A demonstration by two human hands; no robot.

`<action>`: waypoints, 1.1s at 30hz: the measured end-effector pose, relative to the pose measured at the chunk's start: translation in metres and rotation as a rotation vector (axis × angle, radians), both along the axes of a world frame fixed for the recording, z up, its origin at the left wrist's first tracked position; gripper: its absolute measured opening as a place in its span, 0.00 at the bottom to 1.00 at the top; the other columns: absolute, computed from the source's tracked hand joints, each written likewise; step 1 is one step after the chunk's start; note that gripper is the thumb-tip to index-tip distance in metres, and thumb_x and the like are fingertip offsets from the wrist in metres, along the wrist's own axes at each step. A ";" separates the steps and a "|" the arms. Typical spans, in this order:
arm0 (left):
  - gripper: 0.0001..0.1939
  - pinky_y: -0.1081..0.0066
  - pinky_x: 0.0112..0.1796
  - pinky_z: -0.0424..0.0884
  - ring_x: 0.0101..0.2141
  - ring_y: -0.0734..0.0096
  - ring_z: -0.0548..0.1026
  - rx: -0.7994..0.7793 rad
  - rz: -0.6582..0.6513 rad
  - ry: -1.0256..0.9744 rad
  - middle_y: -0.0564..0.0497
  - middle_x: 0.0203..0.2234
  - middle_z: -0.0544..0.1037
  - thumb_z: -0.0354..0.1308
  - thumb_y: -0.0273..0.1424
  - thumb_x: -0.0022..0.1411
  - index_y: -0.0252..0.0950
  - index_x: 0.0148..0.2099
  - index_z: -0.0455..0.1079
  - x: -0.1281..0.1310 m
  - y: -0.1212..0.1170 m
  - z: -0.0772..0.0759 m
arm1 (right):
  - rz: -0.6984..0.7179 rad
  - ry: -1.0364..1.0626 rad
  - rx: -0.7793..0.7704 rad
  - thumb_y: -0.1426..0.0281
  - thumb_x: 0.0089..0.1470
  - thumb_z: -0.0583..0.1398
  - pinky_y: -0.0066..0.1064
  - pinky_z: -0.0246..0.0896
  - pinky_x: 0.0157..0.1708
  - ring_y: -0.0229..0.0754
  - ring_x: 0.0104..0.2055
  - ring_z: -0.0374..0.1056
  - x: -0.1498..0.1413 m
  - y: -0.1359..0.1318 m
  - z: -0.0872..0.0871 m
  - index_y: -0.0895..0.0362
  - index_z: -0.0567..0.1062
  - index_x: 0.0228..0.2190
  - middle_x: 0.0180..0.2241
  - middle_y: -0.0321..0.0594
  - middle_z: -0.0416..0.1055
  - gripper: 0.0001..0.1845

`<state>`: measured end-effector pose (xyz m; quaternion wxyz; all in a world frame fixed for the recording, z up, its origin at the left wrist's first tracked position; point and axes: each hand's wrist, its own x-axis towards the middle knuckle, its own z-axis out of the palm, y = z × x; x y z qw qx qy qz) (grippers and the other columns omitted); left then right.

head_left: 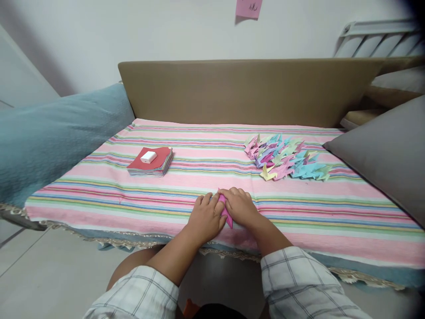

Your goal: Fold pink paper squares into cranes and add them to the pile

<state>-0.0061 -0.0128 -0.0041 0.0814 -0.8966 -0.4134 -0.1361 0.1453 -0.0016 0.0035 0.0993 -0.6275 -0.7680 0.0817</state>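
Observation:
A narrow piece of bright pink folded origami paper lies on the striped cloth near the seat's front edge, its pointed end toward me. My left hand holds it down from the left, thumb and fingers closed against the paper. From the right, my right hand grips its upper part, with the fingertips close to those of the left. Both hands cover much of the paper, so its full shape is hidden. Beyond my right hand sits a cluster of folded paper cranes in pink, blue, green, purple and yellow.
A stack of square coloured paper, red on top, lies at the left with a small white box-shaped object on it. The striped cloth covers the seat. A blue cushion stands left, a grey cushion right, a brown backrest behind.

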 end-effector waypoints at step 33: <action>0.07 0.60 0.38 0.63 0.42 0.59 0.67 -0.001 0.047 0.021 0.45 0.42 0.73 0.50 0.32 0.61 0.37 0.39 0.68 0.004 -0.016 0.002 | 0.001 0.020 -0.046 0.68 0.59 0.48 0.36 0.49 0.42 0.45 0.46 0.59 0.000 0.002 -0.001 0.43 0.66 0.50 0.45 0.41 0.65 0.19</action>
